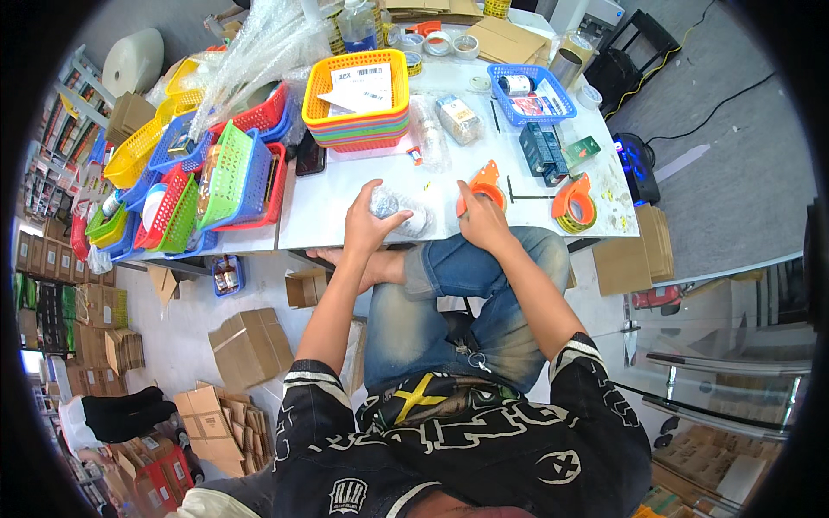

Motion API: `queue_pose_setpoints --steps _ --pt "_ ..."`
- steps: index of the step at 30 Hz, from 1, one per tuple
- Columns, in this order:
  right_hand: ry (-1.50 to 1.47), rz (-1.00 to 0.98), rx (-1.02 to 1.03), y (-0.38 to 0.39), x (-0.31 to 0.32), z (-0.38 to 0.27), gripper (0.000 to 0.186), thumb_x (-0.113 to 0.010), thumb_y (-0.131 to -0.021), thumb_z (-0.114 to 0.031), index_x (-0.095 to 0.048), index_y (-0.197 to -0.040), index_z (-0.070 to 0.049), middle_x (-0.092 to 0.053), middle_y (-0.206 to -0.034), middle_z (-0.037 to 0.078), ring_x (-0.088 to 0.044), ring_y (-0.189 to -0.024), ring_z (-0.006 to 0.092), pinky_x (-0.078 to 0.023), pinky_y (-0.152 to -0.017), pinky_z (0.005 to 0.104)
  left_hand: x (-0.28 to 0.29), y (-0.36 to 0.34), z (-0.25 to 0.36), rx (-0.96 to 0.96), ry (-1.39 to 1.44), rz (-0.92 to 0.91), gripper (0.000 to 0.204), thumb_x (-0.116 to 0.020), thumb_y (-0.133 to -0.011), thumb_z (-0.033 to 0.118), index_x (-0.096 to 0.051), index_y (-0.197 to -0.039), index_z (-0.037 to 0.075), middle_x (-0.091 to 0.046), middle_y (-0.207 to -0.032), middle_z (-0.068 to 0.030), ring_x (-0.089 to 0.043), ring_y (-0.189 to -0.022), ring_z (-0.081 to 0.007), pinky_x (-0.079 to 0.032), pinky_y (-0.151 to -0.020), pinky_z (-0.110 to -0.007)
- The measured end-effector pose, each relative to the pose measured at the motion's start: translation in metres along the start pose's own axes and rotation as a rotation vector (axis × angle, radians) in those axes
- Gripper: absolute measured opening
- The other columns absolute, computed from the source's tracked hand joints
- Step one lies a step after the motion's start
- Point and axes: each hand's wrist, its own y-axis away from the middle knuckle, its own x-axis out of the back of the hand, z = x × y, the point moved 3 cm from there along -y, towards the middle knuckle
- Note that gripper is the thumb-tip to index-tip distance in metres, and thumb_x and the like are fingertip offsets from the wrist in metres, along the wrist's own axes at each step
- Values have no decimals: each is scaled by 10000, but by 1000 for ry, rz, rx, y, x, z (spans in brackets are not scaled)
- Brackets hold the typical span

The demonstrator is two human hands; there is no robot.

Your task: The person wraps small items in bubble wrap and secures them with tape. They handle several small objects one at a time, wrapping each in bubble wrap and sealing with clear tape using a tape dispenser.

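My left hand (pixel 370 217) curls its thumb and fingers round one end of a bubble-wrapped bundle (pixel 414 216) at the table's near edge. What the wrap contains cannot be made out. To the right, my right hand (pixel 484 223) grips an orange tape dispenser (pixel 489 192), partly covering it. A second orange tape dispenser (pixel 573 204) lies farther right. Just beyond the bundle are a strip of bubble wrap (pixel 429 129) and a clear-wrapped box (pixel 459 119). A dark phone (pixel 311 155) rests to the left of these.
Stacked baskets (pixel 357 129) hold paper slips. Crowded coloured baskets (pixel 229 177) fill the table's left. At the right are a blue basket (pixel 553 85) with a bottle and small dark boxes (pixel 542 154). Flattened cartons (pixel 250 345) lie on the floor.
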Motion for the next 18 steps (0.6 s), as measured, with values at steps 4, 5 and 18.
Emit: queue_pose_setpoints --steps 4,5,18 --pt "-179 186 111 16 31 -39 869 -818 -812 -242 -438 -1566 -36 -624 -1361 233 -562 -1322 395 -440 -1106 514 7 5 -18 13 195 112 632 -894 -833 347 -653 -1303 1 -749 -1124 -176 -710 -1065 -251 -553 -950 -377" --pt "-319 137 162 14 35 -49 877 -840 -809 -243 -442 -1561 -34 -630 -1359 217 -572 -1318 367 -447 -1108 496 2 0 -16 22 291 126 574 -860 -873 334 -661 -1297 3 -746 -1121 -150 -695 -1069 -229 -546 -950 -365" --pt "-783 451 -363 -92 32 12 909 -889 -791 -327 -444 -1514 -3 -641 -1292 268 -660 -1190 340 -527 -1039 434 -19 3 -59 147 208 83 656 -843 -892 186 -575 -1471 36 -743 -1146 -152 -704 -1056 -230 -557 -922 -357"
